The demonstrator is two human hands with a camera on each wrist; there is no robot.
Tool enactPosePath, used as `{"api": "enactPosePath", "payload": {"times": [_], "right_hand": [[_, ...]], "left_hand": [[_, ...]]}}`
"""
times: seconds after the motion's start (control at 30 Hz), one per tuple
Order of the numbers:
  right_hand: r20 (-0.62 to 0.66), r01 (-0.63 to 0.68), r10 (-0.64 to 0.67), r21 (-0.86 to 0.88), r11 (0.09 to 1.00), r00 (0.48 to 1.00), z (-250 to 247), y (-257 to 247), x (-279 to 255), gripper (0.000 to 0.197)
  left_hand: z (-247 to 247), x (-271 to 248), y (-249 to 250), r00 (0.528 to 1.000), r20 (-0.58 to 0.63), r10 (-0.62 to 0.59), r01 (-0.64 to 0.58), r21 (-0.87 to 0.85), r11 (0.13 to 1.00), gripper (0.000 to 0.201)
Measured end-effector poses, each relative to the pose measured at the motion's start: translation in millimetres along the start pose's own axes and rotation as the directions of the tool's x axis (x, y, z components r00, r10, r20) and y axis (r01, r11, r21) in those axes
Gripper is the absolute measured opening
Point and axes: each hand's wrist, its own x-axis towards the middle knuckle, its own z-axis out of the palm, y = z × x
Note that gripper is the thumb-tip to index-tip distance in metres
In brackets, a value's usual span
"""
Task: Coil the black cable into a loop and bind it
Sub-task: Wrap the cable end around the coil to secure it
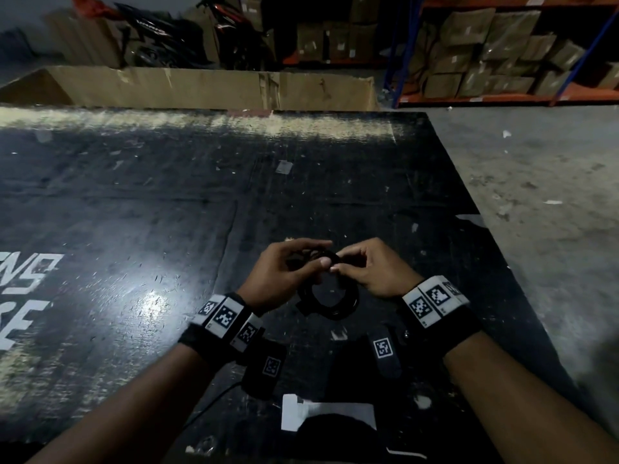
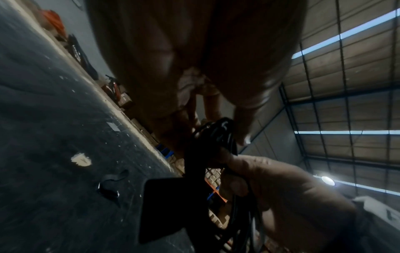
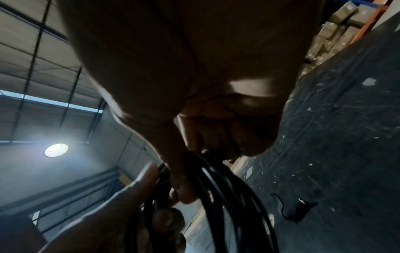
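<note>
The black cable [image 1: 335,309] is wound into a small round coil held upright just above the black table [image 1: 167,195]. My left hand [image 1: 321,254] grips the coil's top from the left, thumb in front. My right hand [image 1: 341,262] pinches the same top part from the right. In the right wrist view several cable turns [image 3: 227,196] run under my right hand [image 3: 194,171]. The left wrist view shows the cable bundle [image 2: 220,133] at my left hand [image 2: 218,130]. A flat black tab [image 2: 164,205] sticks out at the coil's lower left.
A small black strap piece [image 3: 296,212] lies on the table near the hands. A white paper piece [image 1: 321,413] lies at the near edge. A long cardboard box [image 1: 201,85] stands beyond the table's far edge. Shelves of cartons [image 1: 502,51] stand at the back right.
</note>
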Motion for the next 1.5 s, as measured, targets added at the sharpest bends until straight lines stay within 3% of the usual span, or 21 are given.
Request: {"api": "enactPosePath", "payload": {"times": [0.13, 0.27, 0.37, 0.47, 0.53, 0.67, 0.77, 0.87, 0.97, 1.07, 1.23, 1.37, 1.5], "right_hand": [[-0.012, -0.063, 0.065, 0.129, 0.990, 0.998, 1.5, 7.6, -0.3, 0.037], [-0.108, -0.014, 0.033, 0.172, 0.985, 0.994, 8.7, 17.3, -1.7, 0.031], [-0.211, 0.065, -0.034, 0.140, 0.988, 0.977, 17.4, 24.9, -0.9, 0.019], [-0.122, 0.090, -0.083, 0.056, 0.994, 0.989, 25.4, 30.3, 1.5, 0.014], [-0.069, 0.103, -0.103, -0.007, 0.995, 0.992, 28.7, 31.1, 5.6, 0.014], [-0.024, 0.100, -0.101, -0.048, 0.994, 0.995, 28.7, 29.8, 19.8, 0.014], [0.006, 0.073, -0.073, -0.012, 0.997, 0.997, 35.0, 29.9, 30.3, 0.016], [-0.137, -0.075, 0.095, 0.149, 0.986, 0.986, 44.1, 36.7, 48.7, 0.026], [-0.243, -0.306, 0.395, 0.332, 0.892, 0.886, 47.2, 55.0, 75.9, 0.030], [-0.243, -0.409, 0.528, 0.406, 0.817, 0.814, 55.4, 73.4, 103.6, 0.022], [-0.285, -0.436, 0.558, 0.392, 0.810, 0.780, 72.5, 89.2, 143.8, 0.031], [-0.338, -0.459, 0.547, 0.309, 0.833, 0.765, 78.0, 99.0, 163.7, 0.022], [-0.380, -0.387, 0.455, 0.246, 0.889, 0.805, 73.7, 95.0, 159.2, 0.024]], "left_hand": [[3.8, -2.2, -13.0, 0.993, -0.115, 0.018, -0.012, 0.048, 0.999, 0.022], [4.1, -7.9, -25.1, 0.994, -0.102, -0.027, 0.023, -0.039, 0.999, 0.021], [1.4, -12.4, -27.6, 0.989, -0.016, -0.148, 0.141, -0.214, 0.967, 0.025], [-0.1, -16.9, -28.9, 0.962, 0.128, -0.243, 0.267, -0.236, 0.934, 0.029], [0.6, -19.7, -34.0, 0.961, 0.156, -0.229, 0.254, -0.164, 0.953, 0.029], [0.1, -21.7, -46.6, 0.960, 0.012, -0.281, 0.269, -0.335, 0.903, 0.031], [-0.3, -22.3, -57.6, 0.960, -0.090, -0.264, 0.225, -0.309, 0.924, 0.026], [-2.8, -21.5, -64.2, 0.918, -0.271, -0.290, 0.195, -0.329, 0.924, 0.022], [-10.3, -22.9, -67.2, 0.873, -0.392, -0.290, 0.160, -0.332, 0.930, 0.019], [-20.0, -24.1, -69.0, 0.854, -0.444, -0.272, 0.123, -0.337, 0.934, 0.019], [-32.4, -25.5, -70.9, 0.835, -0.482, -0.265, 0.105, -0.334, 0.937, 0.020], [-35.6, -29.1, -64.8, 0.840, -0.488, -0.238, 0.092, -0.304, 0.948, 0.020], [-37.8, -29.2, -62.2, 0.827, -0.509, -0.239, 0.075, -0.322, 0.944, 0.020]]}}
